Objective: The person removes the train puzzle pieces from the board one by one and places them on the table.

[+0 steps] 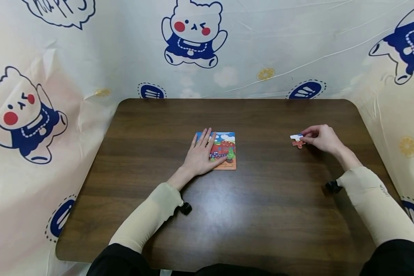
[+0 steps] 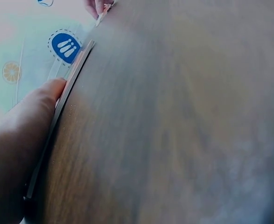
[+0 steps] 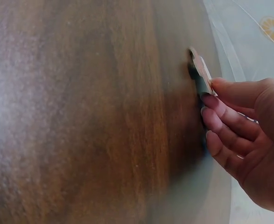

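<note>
My left hand (image 1: 201,154) lies flat with spread fingers over the left part of a colourful picture puzzle (image 1: 230,163), which shows a red mushroom-like house, sky and orange ground. In the left wrist view the thumb (image 2: 45,95) rests along the edge of the puzzle board (image 2: 73,77). Off to the right, my right hand (image 1: 322,140) pinches a jigsaw puzzle piece (image 1: 296,138) with white, blue and reddish parts between thumb and fingertips. The right wrist view shows this piece (image 3: 201,70) edge-on, tilted close over the table, with the other fingers curled beneath the thumb.
The brown wooden table (image 1: 262,207) has rounded corners. A pale printed sheet (image 1: 124,46) with cartoon bears hangs behind and at both sides. Black wrist cameras sit under each cuff, the left camera (image 1: 185,208) and the right camera (image 1: 332,187).
</note>
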`<state>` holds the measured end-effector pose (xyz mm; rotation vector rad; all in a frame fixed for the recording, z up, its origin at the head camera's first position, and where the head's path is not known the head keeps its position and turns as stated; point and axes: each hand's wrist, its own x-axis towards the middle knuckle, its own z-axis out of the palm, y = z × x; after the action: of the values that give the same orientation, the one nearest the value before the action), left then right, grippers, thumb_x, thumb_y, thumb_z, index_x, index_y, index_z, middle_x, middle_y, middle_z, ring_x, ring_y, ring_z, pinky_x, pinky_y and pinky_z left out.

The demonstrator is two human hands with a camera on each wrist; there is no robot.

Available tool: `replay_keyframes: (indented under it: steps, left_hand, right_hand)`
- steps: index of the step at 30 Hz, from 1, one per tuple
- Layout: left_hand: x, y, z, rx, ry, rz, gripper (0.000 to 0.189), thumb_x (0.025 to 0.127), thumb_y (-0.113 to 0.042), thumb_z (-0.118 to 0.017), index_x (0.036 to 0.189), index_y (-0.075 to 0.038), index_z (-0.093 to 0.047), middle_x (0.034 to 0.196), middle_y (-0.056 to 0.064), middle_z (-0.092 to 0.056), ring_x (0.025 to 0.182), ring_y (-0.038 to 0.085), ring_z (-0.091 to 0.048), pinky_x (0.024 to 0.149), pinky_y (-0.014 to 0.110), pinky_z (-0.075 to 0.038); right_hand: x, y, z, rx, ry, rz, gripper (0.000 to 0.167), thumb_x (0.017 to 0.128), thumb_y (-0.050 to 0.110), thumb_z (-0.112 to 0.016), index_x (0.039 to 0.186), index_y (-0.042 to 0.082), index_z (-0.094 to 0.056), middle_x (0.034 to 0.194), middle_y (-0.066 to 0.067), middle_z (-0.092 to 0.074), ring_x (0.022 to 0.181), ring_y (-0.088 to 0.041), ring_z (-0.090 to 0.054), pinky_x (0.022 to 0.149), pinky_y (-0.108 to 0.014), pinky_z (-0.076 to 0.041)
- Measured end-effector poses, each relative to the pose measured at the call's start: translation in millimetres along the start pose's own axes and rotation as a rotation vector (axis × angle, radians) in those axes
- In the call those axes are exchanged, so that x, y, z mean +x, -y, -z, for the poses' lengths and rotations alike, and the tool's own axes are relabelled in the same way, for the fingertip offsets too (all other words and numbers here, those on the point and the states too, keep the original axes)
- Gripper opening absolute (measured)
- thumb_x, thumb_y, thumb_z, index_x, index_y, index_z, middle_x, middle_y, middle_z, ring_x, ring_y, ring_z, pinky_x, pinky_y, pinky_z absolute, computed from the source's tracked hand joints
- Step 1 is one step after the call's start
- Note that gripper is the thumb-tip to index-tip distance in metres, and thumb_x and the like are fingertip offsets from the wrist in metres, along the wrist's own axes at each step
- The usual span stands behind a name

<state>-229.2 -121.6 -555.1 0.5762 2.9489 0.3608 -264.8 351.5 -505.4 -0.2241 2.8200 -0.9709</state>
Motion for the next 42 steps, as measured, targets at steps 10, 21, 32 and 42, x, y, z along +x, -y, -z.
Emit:
replay_keyframes:
  steps: [10,21,32,42]
  left_hand:
    - [-0.7,0.4,0.4,0.001,0.0,-0.003,0.111,0.099,-0.085,-0.047,0.179,-0.02,-0.005,0.189,0.004,0.002,0.176,0.021,0.005,0.143,0.054,0.004]
    - [-1.0,2.1,2.3,-0.01,-0.012,-0.011,0.111,0.1,-0.083,-0.048,0.179,-0.018,-0.005,0.188,0.005,0.003,0.176,0.022,0.005,0.142,0.054,0.004]
    - [-3.7,0.5,6.8,-0.103,-0.057,-0.016,0.111,0.105,-0.079,-0.046,0.177,-0.006,-0.005,0.188,0.008,0.003,0.175,0.021,0.009,0.143,0.051,0.002]
    - [-15.8,9.4,16.2,-0.059,-0.015,0.026,0.116,0.1,-0.084,-0.045,0.177,-0.006,-0.006,0.188,0.008,0.001,0.176,0.024,0.005,0.143,0.051,0.0]
  right_hand:
    - [-1.6,0,-2,-0.015,-0.016,-0.006,0.027,0.097,0.018,-0.086,0.109,-0.006,-0.079,0.09,-0.014,-0.078,0.072,-0.001,-0.056,0.065,-0.019,-0.044]
    - [0.3,5,-4,-0.028,-0.032,0.012,0.028,0.096,0.018,-0.087,0.105,-0.006,-0.076,0.09,-0.016,-0.075,0.072,-0.003,-0.057,0.066,-0.017,-0.043]
    - [-1.0,2,-5,-0.017,-0.046,0.021,0.028,0.095,0.016,-0.087,0.107,-0.006,-0.074,0.091,-0.016,-0.073,0.072,-0.003,-0.056,0.065,-0.016,-0.044]
    - [10.1,30,-8,0.061,-0.046,0.034,0.034,0.101,0.02,-0.081,0.119,-0.009,-0.075,0.102,-0.024,-0.078,0.076,0.005,-0.059,0.067,-0.011,-0.047]
